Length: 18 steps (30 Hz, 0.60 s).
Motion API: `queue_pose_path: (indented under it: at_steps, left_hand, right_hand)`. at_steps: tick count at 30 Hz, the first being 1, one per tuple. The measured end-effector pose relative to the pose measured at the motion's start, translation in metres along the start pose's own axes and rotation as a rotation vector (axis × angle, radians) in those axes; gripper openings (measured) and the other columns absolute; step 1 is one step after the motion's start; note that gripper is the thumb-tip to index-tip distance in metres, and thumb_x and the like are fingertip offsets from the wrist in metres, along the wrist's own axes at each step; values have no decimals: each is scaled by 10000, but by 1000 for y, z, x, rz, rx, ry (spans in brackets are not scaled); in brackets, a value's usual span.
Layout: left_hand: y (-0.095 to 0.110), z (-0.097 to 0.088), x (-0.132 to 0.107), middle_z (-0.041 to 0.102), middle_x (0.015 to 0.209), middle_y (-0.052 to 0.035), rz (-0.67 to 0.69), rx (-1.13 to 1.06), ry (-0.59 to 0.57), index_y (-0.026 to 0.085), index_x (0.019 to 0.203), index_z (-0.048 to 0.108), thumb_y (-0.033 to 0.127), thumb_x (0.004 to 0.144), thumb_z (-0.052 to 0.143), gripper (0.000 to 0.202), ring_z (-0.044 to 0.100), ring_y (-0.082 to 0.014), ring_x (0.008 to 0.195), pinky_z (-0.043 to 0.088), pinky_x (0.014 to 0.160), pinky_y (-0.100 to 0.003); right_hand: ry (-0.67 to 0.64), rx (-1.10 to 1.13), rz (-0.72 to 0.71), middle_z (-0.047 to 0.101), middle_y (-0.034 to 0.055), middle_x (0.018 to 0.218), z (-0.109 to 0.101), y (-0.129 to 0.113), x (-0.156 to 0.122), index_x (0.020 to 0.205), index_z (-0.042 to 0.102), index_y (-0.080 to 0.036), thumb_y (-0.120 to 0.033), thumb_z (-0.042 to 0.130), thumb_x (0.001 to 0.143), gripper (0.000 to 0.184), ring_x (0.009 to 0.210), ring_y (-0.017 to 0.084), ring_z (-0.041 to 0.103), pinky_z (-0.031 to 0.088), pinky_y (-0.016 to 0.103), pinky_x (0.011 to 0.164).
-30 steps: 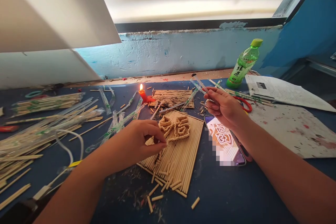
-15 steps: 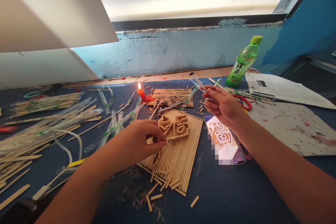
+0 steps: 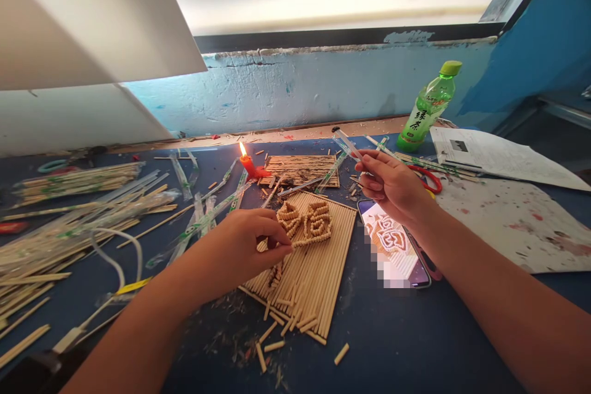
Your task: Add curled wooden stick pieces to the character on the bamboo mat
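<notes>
My right hand (image 3: 385, 181) is closed on a clear glue stick (image 3: 349, 144) with a blackened tip, held up above the table to the right of the candle. My left hand (image 3: 258, 240) is in a pinch over a panel of wooden sticks laid side by side (image 3: 318, 295); whatever its fingertips hold is too small or hidden to make out. Beside those fingers, raised lines of short stick pieces (image 3: 317, 225) form a character on the panel. Part of this pattern is covered by the left hand. Cut stick pieces (image 3: 302, 323) lie loose at the panel's near edge.
A lit red candle (image 3: 248, 164) burns behind the panel, near a scorched stick mat (image 3: 298, 171). A phone (image 3: 392, 240) showing a similar character lies below my right wrist. Red scissors (image 3: 429, 178), a green tea bottle (image 3: 427, 111) and papers (image 3: 512, 160) are at right; bundled sticks (image 3: 80, 184) at left.
</notes>
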<state>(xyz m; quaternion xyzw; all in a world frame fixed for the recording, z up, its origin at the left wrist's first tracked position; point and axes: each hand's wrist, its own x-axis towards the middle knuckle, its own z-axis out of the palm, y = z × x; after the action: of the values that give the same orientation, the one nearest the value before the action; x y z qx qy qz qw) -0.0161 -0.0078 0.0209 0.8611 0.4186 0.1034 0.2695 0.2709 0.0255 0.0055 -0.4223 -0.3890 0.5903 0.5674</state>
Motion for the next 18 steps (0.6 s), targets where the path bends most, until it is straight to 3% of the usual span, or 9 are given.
queue_pose_path:
  at_steps: [18]
  left_hand:
    - [3,-2,1,634,812,17,-14,24,-23,264,818,731,349,887,611,163,545,-101,659,415,609,-238]
  right_hand:
    - [-12,35,-6,605,11,800,-3,4,2,938,671,-218,-264,697,828,122,482,54,247,121,229,418]
